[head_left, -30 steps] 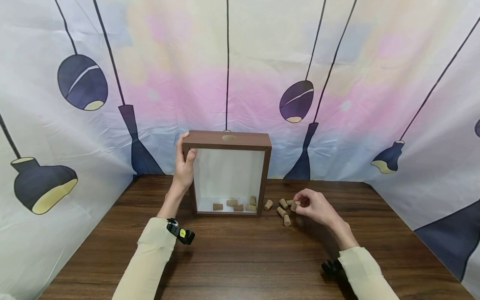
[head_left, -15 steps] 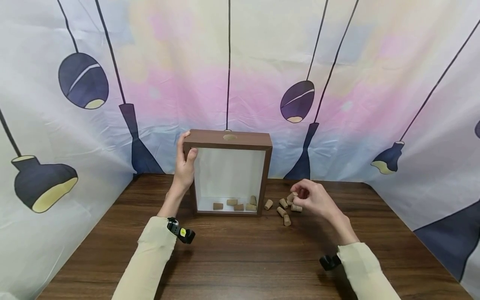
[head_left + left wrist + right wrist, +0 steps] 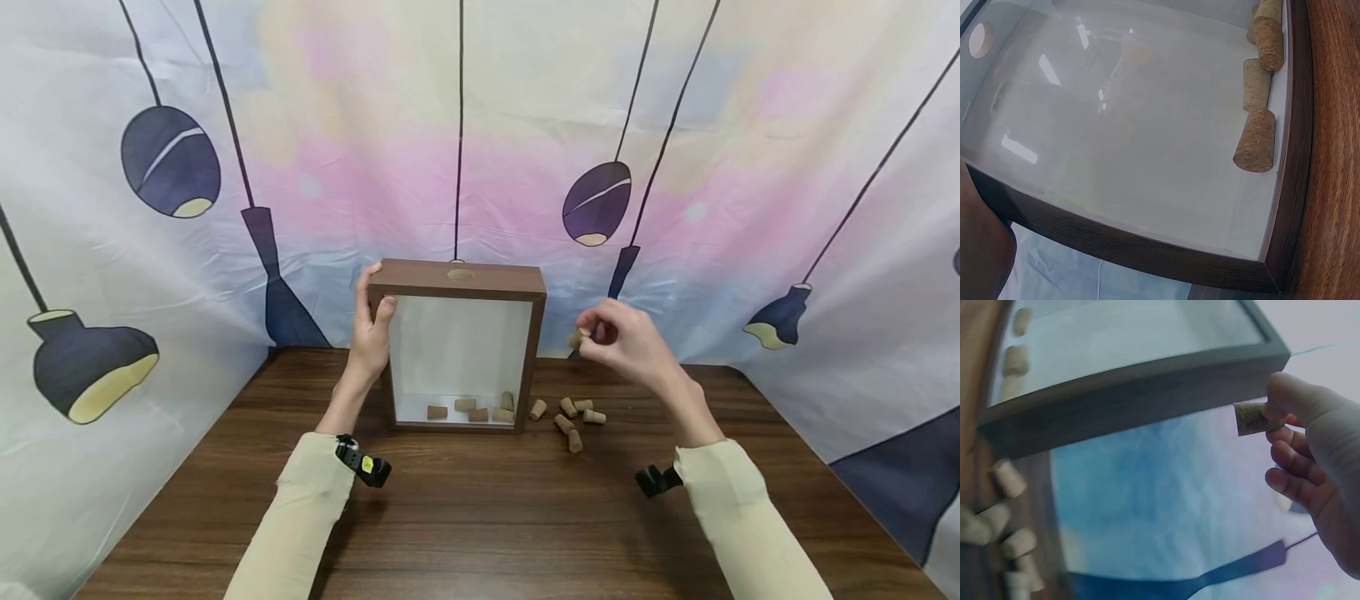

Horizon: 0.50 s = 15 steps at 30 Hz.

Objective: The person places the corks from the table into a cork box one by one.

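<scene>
A brown wooden shadow box frame (image 3: 537, 350) with a clear front stands upright on the table. Its top side has an oval hole (image 3: 461, 274). Several corks (image 3: 437, 412) lie inside along its bottom. My left hand (image 3: 369, 337) grips the frame's upper left side, thumb on the front and fingers behind. My right hand (image 3: 626, 342) is raised to the right of the frame and pinches a cork (image 3: 1250, 419) between thumb and fingers. In the right wrist view, that cork shows close to the frame's side.
Several loose corks (image 3: 575, 441) lie on the dark wooden table (image 3: 480, 517), just right of the frame. Behind the table hangs a cloth backdrop (image 3: 337, 192) printed with lamps. Each wrist wears a black camera strap.
My right hand has picked a cork from the loose group and lifted it up off the table. The left hand still holds the frame in the same place.
</scene>
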Each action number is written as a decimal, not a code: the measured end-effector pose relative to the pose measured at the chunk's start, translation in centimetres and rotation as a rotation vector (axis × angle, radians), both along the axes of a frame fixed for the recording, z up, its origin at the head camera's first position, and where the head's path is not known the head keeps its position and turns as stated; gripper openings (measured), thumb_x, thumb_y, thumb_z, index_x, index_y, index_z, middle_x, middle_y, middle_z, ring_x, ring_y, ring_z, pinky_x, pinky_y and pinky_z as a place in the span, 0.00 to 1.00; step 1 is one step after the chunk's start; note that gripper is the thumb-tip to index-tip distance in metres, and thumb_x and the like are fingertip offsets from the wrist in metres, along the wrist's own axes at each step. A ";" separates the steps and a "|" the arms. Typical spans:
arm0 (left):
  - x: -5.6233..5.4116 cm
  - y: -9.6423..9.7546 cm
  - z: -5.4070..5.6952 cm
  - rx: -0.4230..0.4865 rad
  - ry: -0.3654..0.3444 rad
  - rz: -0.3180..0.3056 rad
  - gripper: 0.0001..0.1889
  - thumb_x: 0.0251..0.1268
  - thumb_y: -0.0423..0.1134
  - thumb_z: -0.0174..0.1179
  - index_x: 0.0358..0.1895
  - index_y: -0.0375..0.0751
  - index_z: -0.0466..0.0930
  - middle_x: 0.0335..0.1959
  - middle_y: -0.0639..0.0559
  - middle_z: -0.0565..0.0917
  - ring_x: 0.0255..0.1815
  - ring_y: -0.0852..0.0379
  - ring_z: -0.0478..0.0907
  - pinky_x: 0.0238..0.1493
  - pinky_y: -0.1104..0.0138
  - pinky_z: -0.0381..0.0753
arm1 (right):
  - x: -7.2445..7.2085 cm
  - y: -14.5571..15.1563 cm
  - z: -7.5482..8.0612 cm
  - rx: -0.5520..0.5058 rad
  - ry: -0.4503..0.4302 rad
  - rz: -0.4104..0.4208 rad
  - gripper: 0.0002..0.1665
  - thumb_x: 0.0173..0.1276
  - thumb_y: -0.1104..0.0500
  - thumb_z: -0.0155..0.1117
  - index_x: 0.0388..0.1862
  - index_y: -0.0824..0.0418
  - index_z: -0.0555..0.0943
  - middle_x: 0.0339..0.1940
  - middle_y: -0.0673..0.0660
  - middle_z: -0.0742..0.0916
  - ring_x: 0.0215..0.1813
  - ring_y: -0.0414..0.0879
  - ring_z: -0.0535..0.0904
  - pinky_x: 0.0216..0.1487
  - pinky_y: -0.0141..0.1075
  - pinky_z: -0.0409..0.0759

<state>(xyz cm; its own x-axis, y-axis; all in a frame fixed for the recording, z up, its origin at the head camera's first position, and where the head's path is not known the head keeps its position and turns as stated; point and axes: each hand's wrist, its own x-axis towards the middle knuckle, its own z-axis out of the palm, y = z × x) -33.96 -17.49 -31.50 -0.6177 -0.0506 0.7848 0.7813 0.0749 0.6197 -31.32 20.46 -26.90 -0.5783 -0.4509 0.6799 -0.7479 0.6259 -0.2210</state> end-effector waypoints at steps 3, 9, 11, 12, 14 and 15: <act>0.0 0.1 0.0 0.000 0.002 -0.006 0.33 0.79 0.50 0.47 0.76 0.34 0.50 0.70 0.50 0.54 0.21 0.70 0.52 0.35 0.71 0.61 | 0.2 -0.5 1.7 -0.007 0.022 0.003 0.11 0.57 0.68 0.68 0.38 0.58 0.84 0.31 0.51 0.81 0.31 0.41 0.73 0.33 0.28 0.71; 0.1 0.2 0.2 -0.010 -0.014 0.007 0.32 0.79 0.48 0.46 0.76 0.35 0.49 0.70 0.49 0.54 0.23 0.68 0.52 0.38 0.69 0.60 | 0.5 -1.4 4.7 0.001 0.113 0.018 0.09 0.57 0.68 0.67 0.37 0.60 0.84 0.32 0.53 0.81 0.31 0.42 0.72 0.33 0.26 0.67; 0.1 0.2 0.2 -0.010 -0.017 0.012 0.32 0.79 0.48 0.46 0.76 0.35 0.50 0.70 0.49 0.54 0.23 0.68 0.52 0.38 0.69 0.60 | 0.4 -1.9 5.5 0.011 0.150 0.035 0.08 0.58 0.67 0.67 0.37 0.61 0.83 0.33 0.53 0.82 0.31 0.41 0.72 0.34 0.26 0.67; 0.1 0.2 0.2 -0.012 -0.019 0.018 0.31 0.79 0.48 0.46 0.76 0.35 0.50 0.71 0.49 0.54 0.24 0.68 0.52 0.38 0.69 0.60 | 0.4 -2.2 5.9 0.019 0.168 0.045 0.08 0.58 0.67 0.67 0.37 0.61 0.83 0.34 0.53 0.82 0.31 0.41 0.72 0.34 0.26 0.67; 0.2 0.1 0.2 -0.013 -0.019 0.016 0.31 0.79 0.47 0.46 0.76 0.35 0.49 0.71 0.49 0.54 0.24 0.68 0.53 0.39 0.69 0.60 | 0.4 -2.9 6.8 0.030 0.196 0.063 0.07 0.59 0.67 0.68 0.38 0.62 0.83 0.35 0.54 0.82 0.31 0.41 0.72 0.35 0.27 0.68; 0.1 0.1 0.2 -0.013 -0.019 0.018 0.31 0.79 0.47 0.46 0.76 0.35 0.49 0.71 0.49 0.55 0.24 0.68 0.53 0.39 0.69 0.60 | 0.4 -3.2 7.2 0.034 0.205 0.069 0.08 0.59 0.66 0.68 0.38 0.62 0.83 0.35 0.54 0.82 0.31 0.41 0.72 0.35 0.27 0.68</act>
<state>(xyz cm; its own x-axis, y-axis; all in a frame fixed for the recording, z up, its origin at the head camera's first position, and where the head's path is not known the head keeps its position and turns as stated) -33.82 -17.40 -31.35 -0.6318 -0.0519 0.7734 0.7676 0.0968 0.6336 -30.88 17.22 -19.72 -0.3962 -0.5098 0.7636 -0.8166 0.5759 -0.0392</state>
